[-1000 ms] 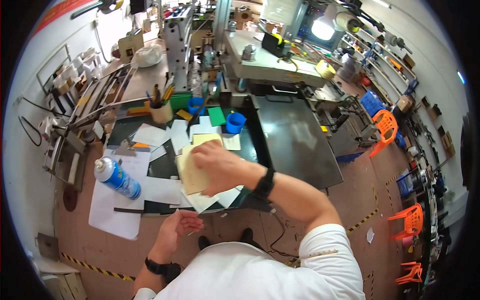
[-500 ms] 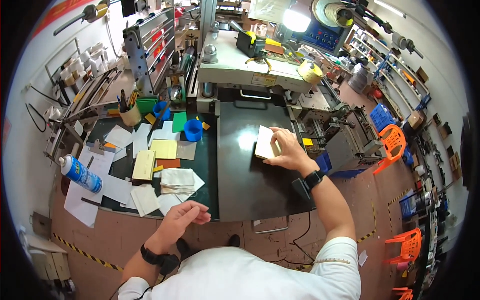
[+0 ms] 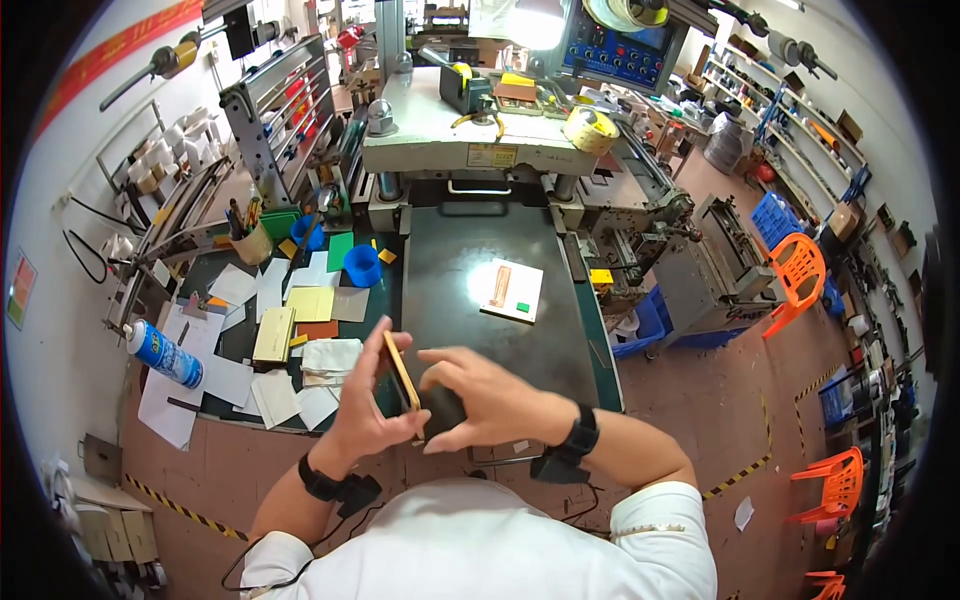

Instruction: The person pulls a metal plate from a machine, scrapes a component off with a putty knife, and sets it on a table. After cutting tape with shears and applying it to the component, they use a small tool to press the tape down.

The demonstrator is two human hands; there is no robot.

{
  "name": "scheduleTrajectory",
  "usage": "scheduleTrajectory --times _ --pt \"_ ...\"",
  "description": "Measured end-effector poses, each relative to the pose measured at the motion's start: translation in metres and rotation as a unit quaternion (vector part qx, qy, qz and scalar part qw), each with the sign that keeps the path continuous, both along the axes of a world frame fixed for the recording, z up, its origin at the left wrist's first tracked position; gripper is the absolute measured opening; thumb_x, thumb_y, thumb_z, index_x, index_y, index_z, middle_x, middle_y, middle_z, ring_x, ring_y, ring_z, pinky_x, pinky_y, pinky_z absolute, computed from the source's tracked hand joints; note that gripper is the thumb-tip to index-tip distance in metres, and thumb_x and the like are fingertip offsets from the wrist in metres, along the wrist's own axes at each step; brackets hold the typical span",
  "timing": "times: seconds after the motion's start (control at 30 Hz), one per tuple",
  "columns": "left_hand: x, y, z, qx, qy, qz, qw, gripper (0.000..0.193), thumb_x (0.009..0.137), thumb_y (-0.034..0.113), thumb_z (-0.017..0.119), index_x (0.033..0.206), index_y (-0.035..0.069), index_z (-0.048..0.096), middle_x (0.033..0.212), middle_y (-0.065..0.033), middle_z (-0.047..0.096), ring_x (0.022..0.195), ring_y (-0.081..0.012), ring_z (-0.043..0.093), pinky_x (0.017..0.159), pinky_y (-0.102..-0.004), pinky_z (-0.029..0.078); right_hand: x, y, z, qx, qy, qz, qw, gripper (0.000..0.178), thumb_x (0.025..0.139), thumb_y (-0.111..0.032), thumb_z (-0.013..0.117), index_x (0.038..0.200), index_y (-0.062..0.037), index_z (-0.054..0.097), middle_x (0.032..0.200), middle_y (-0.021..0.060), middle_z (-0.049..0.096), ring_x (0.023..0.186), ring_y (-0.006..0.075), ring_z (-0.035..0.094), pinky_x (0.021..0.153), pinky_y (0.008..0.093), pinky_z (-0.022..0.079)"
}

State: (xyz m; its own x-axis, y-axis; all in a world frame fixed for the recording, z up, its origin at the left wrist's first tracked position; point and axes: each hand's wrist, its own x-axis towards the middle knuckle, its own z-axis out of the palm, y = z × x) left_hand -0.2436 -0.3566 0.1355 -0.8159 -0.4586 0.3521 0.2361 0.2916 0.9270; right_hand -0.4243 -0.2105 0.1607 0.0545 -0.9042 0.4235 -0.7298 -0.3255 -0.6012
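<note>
My left hand [image 3: 365,402] holds a thin flat plate [image 3: 403,375] on edge, between its fingers and thumb. The plate has a yellow edge and a dark side; its broad faces are barely seen. Close to its right is my right hand [image 3: 485,400], thumb and fingers apart, with nothing between them. Beyond both hands, a white square board [image 3: 530,285] rests on the dark metal plate [image 3: 450,310] of the press. A copper-coloured strip [image 3: 501,286] and a small green square [image 3: 523,307] lie on that board.
Left of the metal plate lie pale blocks [image 3: 273,335], folded white cloths [image 3: 330,357], papers and a blue cup [image 3: 362,266]. A blue spray can [image 3: 165,354] is farther left. The press head [image 3: 480,155] spans the back; a blue bin [image 3: 648,325] stands right.
My right hand has left the white board and come back beside my left. The left hand, empty before, now holds the thin plate. The copper strip and green square have come into sight.
</note>
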Motion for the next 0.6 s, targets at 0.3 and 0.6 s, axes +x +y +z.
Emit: scheduleTrajectory --times 0.3,0.6 --pt "0.03 -0.08 -0.018 -0.502 -0.23 -0.031 0.833 0.11 0.06 0.027 0.083 0.15 -0.011 0.032 0.133 -0.0312 0.054 0.126 -0.0438 0.052 0.109 -0.0413 0.043 -0.141 0.015 -0.043 0.073 0.27 -0.269 0.922 0.068 0.076 -0.042 0.083 0.131 -0.0074 0.062 0.141 0.0247 0.055 0.135 0.0421 0.048 0.111 0.0476 0.041" --pt "0.034 -0.07 -0.01 -0.128 -0.189 -0.032 0.973 0.104 0.063 0.023 0.08 0.15 -0.009 0.034 0.141 -0.0298 0.051 0.131 -0.0429 0.05 0.112 -0.0406 0.041 -0.154 0.007 -0.055 0.067 0.191 -0.277 0.939 0.089 0.074 -0.043 0.084 0.147 -0.0083 0.048 0.149 0.0223 0.049 0.138 0.043 0.044 0.114 0.0468 0.038"
